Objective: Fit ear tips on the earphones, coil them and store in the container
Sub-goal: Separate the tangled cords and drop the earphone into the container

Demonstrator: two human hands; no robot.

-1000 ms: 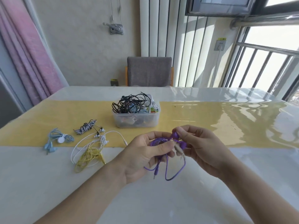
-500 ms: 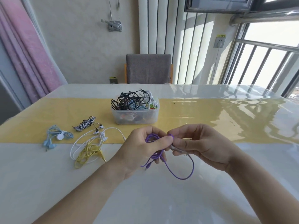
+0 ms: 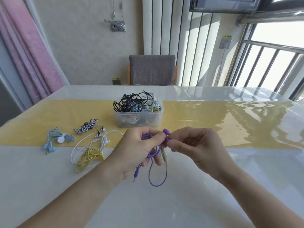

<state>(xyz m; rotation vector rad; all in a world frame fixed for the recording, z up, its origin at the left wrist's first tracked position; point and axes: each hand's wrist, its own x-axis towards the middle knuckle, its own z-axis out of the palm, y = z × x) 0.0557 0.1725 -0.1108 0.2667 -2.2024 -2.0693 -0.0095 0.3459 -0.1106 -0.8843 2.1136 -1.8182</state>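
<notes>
Grey chair [image 3: 152,69] behind table [image 3: 213,186]; pink curtain [image 3: 28,51] left.

Head view, forward-down, close over table [image 3: 49,186]

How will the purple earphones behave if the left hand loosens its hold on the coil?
The purple earphones look floppy: a loop and the plug already droop below the left hand, so the coil would likely spring loose. They seem light, pinched easily by the right hand.
</notes>
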